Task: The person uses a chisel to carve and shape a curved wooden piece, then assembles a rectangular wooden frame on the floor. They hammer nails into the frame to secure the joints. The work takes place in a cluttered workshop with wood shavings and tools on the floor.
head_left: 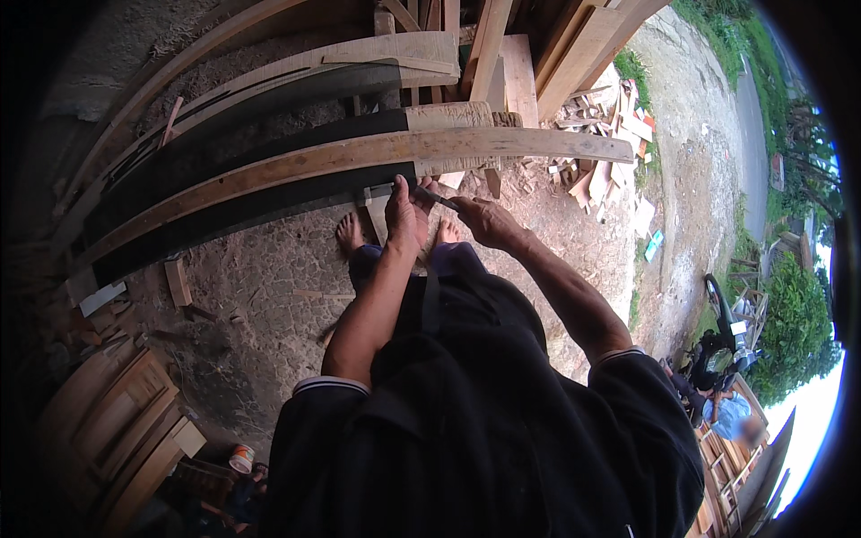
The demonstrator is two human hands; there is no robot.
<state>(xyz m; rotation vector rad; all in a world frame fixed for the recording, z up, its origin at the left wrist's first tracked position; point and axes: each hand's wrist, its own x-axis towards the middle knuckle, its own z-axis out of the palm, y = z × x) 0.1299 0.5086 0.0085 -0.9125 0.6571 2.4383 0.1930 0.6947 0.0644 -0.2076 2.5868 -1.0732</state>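
The right hand point(491, 222) is closed around one slim hand tool point(439, 198), its fingers curled over the handle end, with the shaft pointing toward the other palm. The left hand point(410, 220) is partly open, thumb raised and fingers lightly bent at the tool's far end; whether it grips that end cannot be told. Both hands and the tool are at the near edge of a dark-surfaced tabletop point(350, 182), toward its right end, where the dark gives way to bare wood; whether the tool touches that edge is unclear. One long pale plank point(314, 160) lies lengthwise along the tabletop and juts out past its right end. Beyond the far edge runs one broad board point(426, 52) with one thin strip point(386, 62) along it. Two bare feet, a left foot point(350, 235) and a right foot point(447, 231), stand on the ground just off the near edge. Past the right end is one heap of wood scraps point(605, 161), too many to count, then one motorcycle point(722, 334) and one person in light blue point(731, 417). Well apart from the near edge, toward the left, are a stack of boards point(134, 421) and one white-and-orange bucket point(241, 458).
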